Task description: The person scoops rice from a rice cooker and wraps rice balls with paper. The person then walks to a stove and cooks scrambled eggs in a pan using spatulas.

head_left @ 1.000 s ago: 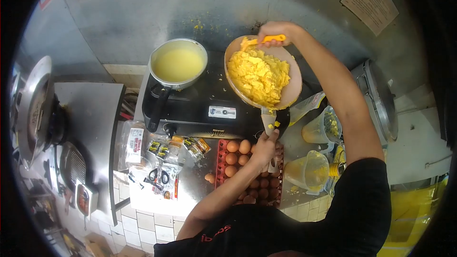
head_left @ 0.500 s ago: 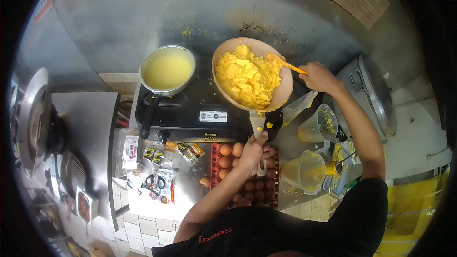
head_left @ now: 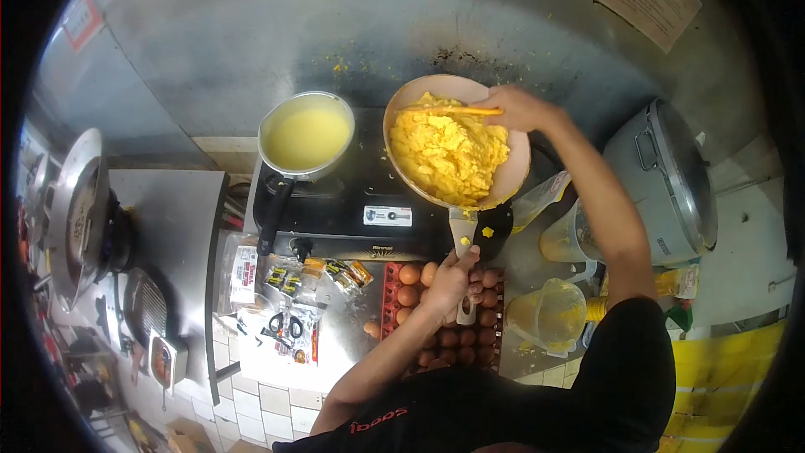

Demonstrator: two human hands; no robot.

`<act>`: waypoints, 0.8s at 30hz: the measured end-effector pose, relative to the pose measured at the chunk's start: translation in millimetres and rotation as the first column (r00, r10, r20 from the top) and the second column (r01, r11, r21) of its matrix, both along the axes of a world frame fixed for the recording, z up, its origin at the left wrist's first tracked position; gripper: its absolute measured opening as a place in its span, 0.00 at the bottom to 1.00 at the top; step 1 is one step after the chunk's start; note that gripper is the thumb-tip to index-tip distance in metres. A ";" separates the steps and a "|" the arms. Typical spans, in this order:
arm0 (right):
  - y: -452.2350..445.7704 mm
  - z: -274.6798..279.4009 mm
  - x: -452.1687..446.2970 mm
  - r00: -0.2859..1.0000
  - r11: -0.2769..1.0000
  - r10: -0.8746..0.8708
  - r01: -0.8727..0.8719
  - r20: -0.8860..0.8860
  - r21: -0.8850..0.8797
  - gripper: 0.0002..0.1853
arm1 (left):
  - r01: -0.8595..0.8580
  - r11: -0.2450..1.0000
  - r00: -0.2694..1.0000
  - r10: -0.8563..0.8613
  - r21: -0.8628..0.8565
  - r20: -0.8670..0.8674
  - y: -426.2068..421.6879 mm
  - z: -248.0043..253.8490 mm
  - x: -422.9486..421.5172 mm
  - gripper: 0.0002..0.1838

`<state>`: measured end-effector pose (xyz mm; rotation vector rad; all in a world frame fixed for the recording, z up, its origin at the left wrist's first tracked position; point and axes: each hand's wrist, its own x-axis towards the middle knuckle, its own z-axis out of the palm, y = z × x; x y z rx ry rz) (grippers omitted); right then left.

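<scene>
Scrambled eggs [head_left: 450,155] heap up yellow in a pale frying pan [head_left: 520,155] over the right side of the black gas stove [head_left: 335,211]. My left hand [head_left: 451,281] is wrapped round the pan's handle, above a red tray of brown eggs. In my right hand [head_left: 520,109], closed at the pan's far right rim, is the handle of an orange spatula [head_left: 470,110]. The spatula lies nearly level across the far part of the eggs, its tip toward the pan's left side. Bits of egg stick to the pan handle.
Left on the stove stands a saucepan [head_left: 308,136] of pale yellow liquid. The egg tray [head_left: 391,302] sits in front. Plastic jugs [head_left: 549,316] and a large lidded pot [head_left: 658,176] stand right. Scissors [head_left: 285,325] and sachets [head_left: 348,275] lie left of the eggs.
My right hand has moved up and left over the pan rim, swinging the spatula from the eggs' right side across their far part. My left hand still grips the handle. The view has shifted slightly.
</scene>
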<state>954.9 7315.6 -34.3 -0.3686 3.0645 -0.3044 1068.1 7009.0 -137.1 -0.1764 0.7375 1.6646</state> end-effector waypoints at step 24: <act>-94.8 109.0 11.3 0.779 0.756 -0.326 -0.125 0.535 0.642 0.11 | -0.005 1.000 1.000 0.004 0.007 0.021 -3.8 13.2 -1.2 0.11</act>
